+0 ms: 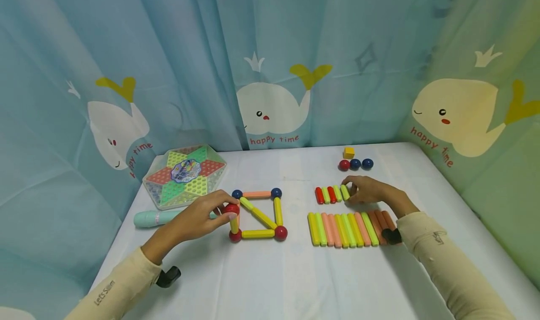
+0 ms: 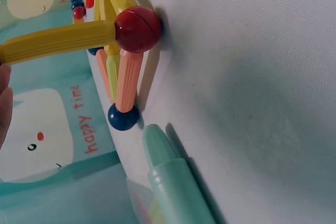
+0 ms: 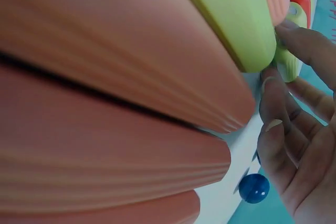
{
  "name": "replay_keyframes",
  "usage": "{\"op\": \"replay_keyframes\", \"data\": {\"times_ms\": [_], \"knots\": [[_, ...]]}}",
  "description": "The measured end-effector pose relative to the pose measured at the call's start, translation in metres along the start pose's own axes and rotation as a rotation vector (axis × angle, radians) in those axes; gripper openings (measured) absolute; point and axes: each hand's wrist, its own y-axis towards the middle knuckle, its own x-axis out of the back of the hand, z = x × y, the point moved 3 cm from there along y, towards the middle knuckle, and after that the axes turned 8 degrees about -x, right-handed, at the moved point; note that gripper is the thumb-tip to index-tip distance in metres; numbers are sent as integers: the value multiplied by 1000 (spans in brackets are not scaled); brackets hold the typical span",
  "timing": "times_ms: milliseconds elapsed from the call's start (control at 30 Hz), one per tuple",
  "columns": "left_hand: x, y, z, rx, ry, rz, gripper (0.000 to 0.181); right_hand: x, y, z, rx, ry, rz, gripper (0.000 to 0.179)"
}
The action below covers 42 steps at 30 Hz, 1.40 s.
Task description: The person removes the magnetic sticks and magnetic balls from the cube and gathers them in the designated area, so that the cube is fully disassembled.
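Note:
Magnetic sticks and balls form a flat square with a diagonal on the table; a blue ball and a red ball sit at its right corners. From its near left corner ball a yellow stick stands up. My left hand pinches a red ball at the top of that stick, seen in the head view. Over on the right, my right hand pinches a short light-green stick at the right end of a row of short sticks.
Long sticks lie in a row before my right hand. A yellow cube and several balls are at the back right. On the left are a star-patterned game board and a mint-green tube. Whale-print curtains surround the table.

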Motion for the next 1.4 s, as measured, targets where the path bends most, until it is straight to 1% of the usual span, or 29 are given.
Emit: {"op": "replay_keyframes", "data": {"times_ms": [133,200,400,467,533,633,700,833,900,1033,1100,1233,1333,1400], "knots": [[-1,1,0,-4,2,-4,28,-1,-3,1,17,12,-21,74],[-1,1,0,-3,4,-6,28,-2,-5,1,21,25,-27,75],[-1,1,-2,-14,11,-20,29,-2,-12,0,32,51,-48,69],[-2,1,-2,-8,4,-17,30,-1,-15,0,36,52,-53,67],[-2,0,-3,0,-1,-8,31,0,-19,2,22,52,-65,65],[-2,0,-2,13,5,3,33,3,-25,8,16,68,-86,62],[-2,-1,-2,20,9,6,34,4,-29,15,27,84,-110,58],[-3,-2,-1,31,8,7,36,3,-36,40,118,104,-158,51],[-3,-2,-1,32,7,7,37,0,-39,57,173,94,-181,47],[-4,-2,1,45,4,9,41,-7,-44,97,268,72,-193,42],[-6,-2,2,70,-9,18,46,-10,-46,117,293,68,-185,41],[-13,-3,10,149,-57,58,58,-18,-49,158,339,67,-171,39],[-21,-5,17,202,-93,87,65,-24,-51,187,421,81,-165,36],[-28,-6,23,221,-106,102,62,-30,-52,205,482,96,-170,33]]}}
